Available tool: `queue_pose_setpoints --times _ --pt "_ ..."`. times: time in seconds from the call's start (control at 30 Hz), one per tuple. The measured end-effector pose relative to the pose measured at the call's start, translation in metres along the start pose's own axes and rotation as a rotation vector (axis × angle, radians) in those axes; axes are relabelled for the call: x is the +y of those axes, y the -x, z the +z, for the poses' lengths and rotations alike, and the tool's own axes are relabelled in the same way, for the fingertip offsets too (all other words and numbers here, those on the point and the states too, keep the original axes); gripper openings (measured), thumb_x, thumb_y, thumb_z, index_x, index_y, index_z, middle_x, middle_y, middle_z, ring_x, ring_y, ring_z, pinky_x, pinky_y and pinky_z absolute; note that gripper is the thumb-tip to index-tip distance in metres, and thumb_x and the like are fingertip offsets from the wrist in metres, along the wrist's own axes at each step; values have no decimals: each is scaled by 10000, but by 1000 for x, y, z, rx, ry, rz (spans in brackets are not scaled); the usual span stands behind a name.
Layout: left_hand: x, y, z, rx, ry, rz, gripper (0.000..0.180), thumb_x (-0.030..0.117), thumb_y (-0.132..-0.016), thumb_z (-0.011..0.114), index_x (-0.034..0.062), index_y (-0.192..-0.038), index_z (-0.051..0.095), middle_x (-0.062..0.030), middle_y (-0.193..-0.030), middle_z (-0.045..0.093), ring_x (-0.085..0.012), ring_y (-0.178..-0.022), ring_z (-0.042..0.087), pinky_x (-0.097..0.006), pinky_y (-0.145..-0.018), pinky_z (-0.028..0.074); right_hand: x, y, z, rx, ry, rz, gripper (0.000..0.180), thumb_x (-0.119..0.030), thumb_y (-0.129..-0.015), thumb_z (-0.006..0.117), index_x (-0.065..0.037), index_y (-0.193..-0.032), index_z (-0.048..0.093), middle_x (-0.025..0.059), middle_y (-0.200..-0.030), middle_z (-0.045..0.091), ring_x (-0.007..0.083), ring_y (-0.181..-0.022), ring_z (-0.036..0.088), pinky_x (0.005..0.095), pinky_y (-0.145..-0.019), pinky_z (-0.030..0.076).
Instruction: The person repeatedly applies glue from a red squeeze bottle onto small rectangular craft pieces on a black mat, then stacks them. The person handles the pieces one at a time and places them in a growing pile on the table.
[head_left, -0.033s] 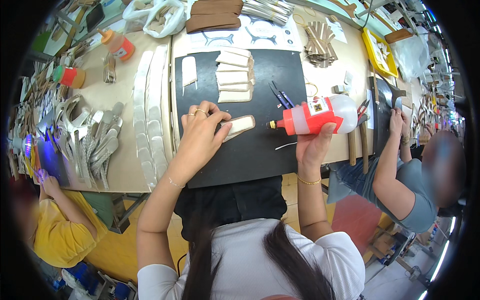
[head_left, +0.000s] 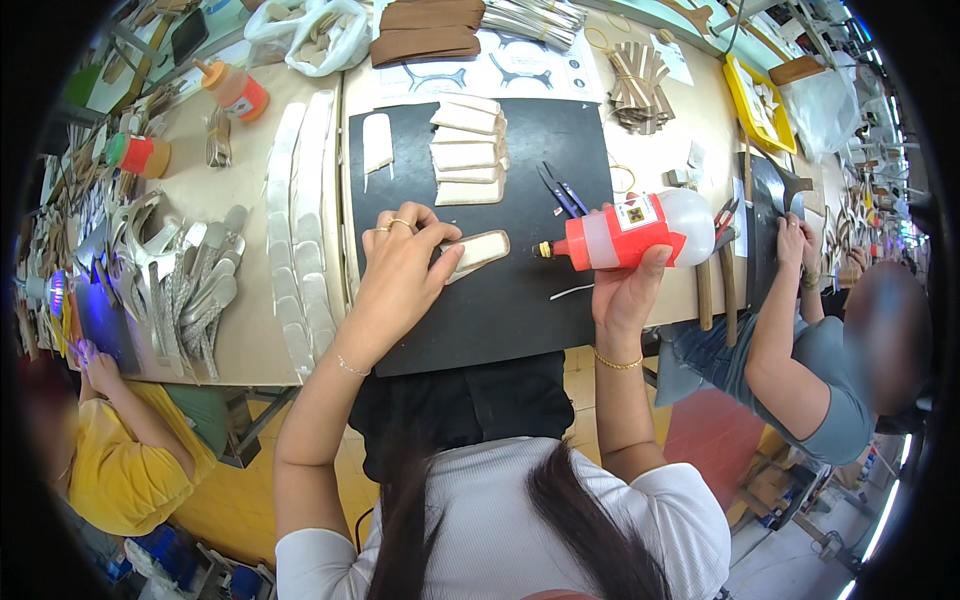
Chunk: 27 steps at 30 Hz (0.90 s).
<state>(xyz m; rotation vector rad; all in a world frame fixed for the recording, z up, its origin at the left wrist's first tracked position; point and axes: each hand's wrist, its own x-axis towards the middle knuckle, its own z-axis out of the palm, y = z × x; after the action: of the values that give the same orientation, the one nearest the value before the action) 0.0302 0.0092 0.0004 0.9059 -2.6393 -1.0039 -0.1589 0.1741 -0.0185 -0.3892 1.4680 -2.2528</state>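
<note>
My left hand [head_left: 408, 262] pinches one end of a small flat cream piece with a brown edge [head_left: 484, 250], held just above the black mat [head_left: 500, 320]. My right hand [head_left: 630, 285] is wrapped round a translucent squeeze bottle [head_left: 690, 228] with a red label. The bottle lies on its side in the air, its red neck and narrow yellow tip pointing left toward the cream piece, a gap between them. Farther back on the mat, several similar cream pieces [head_left: 466, 155] overlap in a row. A single pale piece [head_left: 378, 142] with two thin strips lies left of them.
Tweezers [head_left: 566, 192] lie behind the bottle. Long-handled tools [head_left: 704, 295] lie at the right. Pale strips [head_left: 290, 240], braided straps [head_left: 205, 280] and an orange-capped bottle [head_left: 236, 90] are on the left. A yellow tray [head_left: 742, 95] stands back right. Co-workers sit on both sides.
</note>
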Motion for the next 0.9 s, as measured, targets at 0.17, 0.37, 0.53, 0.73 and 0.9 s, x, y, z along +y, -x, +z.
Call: queue_pose_setpoints --times 0.17,0.37,0.53,0.73,0.9 --pt "1 -2 1 0 7 -7 233 203 -838 738 81 -1035 707 -71 -1068 530 -255 -1049 484 -374 -942 346 0 -1 -4 -28 12 -25 956 -627 -790 707 -25 -1434 337 135 -1348 499 311 -1224 548 482 -1037 485" --pt "1 -5 3 2 -22 -29 212 171 -794 767 103 -984 703 -66 -1061 525 -255 -1048 485 -388 -939 342 14 18 8 -130 127 -144 818 -366 -776 843 8 -1378 434 133 -1349 539 226 -1194 556 372 -1011 471" --pt "3 -6 3 -4 -35 -35 212 167 -790 769 105 -981 703 -67 -1059 528 -260 -1049 489 -392 -933 344 18 29 11 -163 166 -102 816 -247 -730 893 12 -1370 458 134 -1353 551 219 -1202 557 368 -1017 470" --pt "2 -6 3 -2 -33 -29 207 157 -786 765 101 -974 698 -71 -1056 535 -262 -1051 493 -387 -929 348 24 37 15 -235 167 -57 849 -219 -719 900 -2 -1391 429 139 -1380 533 229 -1235 541 370 -1039 457" --pt "1 -5 7 42 -10 12 199 139 -782 762 93 -956 676 -61 -1022 550 -253 -1021 502 -378 -912 352 24 24 15 -111 46 19 947 -595 -788 724 -30 -1438 330 136 -1373 488 319 -1196 575 470 -1022 502"
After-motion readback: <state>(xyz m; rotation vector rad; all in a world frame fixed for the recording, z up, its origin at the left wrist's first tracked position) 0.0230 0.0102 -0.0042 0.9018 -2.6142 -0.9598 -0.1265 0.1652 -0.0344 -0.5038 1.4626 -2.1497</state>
